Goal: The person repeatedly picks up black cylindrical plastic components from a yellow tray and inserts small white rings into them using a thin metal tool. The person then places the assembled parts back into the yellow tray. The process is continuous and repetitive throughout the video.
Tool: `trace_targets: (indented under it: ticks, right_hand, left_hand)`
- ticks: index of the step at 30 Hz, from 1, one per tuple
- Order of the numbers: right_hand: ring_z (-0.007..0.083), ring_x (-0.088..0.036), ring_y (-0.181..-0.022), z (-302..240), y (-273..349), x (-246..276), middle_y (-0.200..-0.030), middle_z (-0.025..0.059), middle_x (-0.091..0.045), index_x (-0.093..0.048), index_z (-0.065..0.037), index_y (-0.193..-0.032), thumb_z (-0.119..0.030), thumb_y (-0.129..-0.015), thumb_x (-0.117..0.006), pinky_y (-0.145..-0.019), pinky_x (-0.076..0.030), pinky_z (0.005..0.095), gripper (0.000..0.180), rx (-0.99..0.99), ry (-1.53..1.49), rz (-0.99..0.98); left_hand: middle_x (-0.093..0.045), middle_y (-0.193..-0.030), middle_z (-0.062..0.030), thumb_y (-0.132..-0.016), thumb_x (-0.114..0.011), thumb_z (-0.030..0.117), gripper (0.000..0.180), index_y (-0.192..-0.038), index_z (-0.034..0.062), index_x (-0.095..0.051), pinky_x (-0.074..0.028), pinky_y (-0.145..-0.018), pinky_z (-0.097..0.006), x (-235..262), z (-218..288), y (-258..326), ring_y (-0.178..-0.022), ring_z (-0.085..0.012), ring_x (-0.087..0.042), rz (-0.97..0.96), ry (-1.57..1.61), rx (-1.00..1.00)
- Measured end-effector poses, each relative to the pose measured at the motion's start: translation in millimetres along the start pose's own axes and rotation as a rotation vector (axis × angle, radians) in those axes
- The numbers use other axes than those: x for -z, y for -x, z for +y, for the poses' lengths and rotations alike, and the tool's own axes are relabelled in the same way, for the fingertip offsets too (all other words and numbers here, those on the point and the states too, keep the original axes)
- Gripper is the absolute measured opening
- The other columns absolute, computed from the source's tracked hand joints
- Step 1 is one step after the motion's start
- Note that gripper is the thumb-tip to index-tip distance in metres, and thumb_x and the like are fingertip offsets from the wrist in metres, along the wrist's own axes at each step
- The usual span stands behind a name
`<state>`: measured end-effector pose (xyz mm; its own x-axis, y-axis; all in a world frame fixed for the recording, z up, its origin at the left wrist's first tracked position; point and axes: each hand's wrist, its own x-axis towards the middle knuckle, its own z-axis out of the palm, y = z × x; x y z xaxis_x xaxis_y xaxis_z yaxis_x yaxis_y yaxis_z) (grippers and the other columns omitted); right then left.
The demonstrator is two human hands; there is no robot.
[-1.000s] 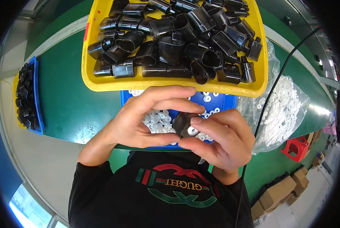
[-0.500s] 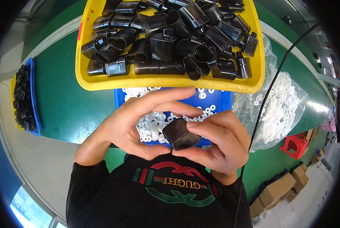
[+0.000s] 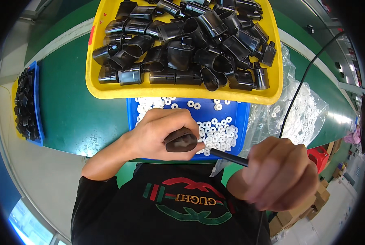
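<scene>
My left hand (image 3: pixel 151 136) is closed around a hollow black plastic fitting (image 3: pixel 181 143), its oval open end facing up. To the right, my right hand (image 3: pixel 282 173), blurred by motion, grips a slim black rod-shaped tool (image 3: pixel 229 157). The tool's narrow tip points left and lies close to the fitting and the left fingertips. I cannot tell whether it touches. Behind and beneath the hands is a shallow blue tray (image 3: pixel 244 118) with many white ring washers (image 3: pixel 223 136).
A yellow bin (image 3: pixel 182 96) heaped with black fittings (image 3: pixel 180 55) overhangs the tray's far side. A clear bag of white washers (image 3: pixel 307 110) lies at right, beside a black cable (image 3: pixel 295 90). Another blue bin (image 3: pixel 38 110) of black parts sits far left, and a red stool (image 3: pixel 319 157) stands right.
The fitting has passed from both hands into my left hand alone, its open end turned upward. My right hand has moved right and now holds the black rod-shaped tool.
</scene>
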<state>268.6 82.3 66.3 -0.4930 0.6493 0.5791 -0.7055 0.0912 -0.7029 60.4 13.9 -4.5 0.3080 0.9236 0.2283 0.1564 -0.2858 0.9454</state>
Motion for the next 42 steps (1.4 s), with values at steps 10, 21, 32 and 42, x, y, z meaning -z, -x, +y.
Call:
trace_targets:
  ticks: [10,21,32,42]
  right_hand:
    - [0.0144,-0.041,-0.042,39,5,-42,-0.052,0.0031,-0.043,-0.052,-0.003,-0.055,0.009,-0.055,-0.062,-0.039,-0.03,0.0269,0.016,-0.011,0.115,0.264]
    - [0.013,-0.043,-0.044,45,10,-34,-0.061,0.0079,-0.056,-0.052,-0.003,-0.072,0.008,-0.077,-0.067,-0.037,-0.03,0.0243,0.019,-0.03,0.258,0.045]
    - [0.0112,-0.039,-0.042,63,14,-41,-0.056,0.0065,-0.051,-0.047,-0.006,-0.068,0.001,-0.084,-0.063,-0.035,-0.025,0.0234,0.024,-0.001,0.192,0.146]
    - [0.0166,-0.049,-0.05,45,10,-32,-0.065,0.0036,-0.054,-0.057,-0.005,-0.072,0.005,-0.075,-0.061,-0.043,-0.034,0.0293,0.012,0.13,0.003,0.296]
  left_hand:
    - [-0.067,-0.082,-0.0104,-0.071,-0.084,0.011,0.027,-0.086,0.0013,-0.063,-0.052,-0.061,-0.03,-2,-8,4,-0.067,-0.0235,-0.064,-0.003,-0.073,-0.038]
    - [-0.059,-0.078,-0.0112,-0.07,-0.081,0.011,0.03,-0.087,0.0029,-0.058,-0.048,-0.057,-0.038,-2,-3,2,-0.068,-0.0315,-0.061,0.012,-0.081,-0.056]
    - [-0.056,-0.074,-0.0107,-0.073,-0.081,0.017,0.031,-0.085,0.0031,-0.057,-0.048,-0.057,-0.039,-4,-4,3,-0.066,-0.0319,-0.06,0.091,-0.138,-0.093]
    - [-0.06,-0.07,-0.0088,-0.067,-0.082,0.003,0.023,-0.077,0.004,-0.061,-0.044,-0.051,-0.031,24,16,-3,-0.058,-0.0247,-0.058,0.075,-0.143,-0.029]
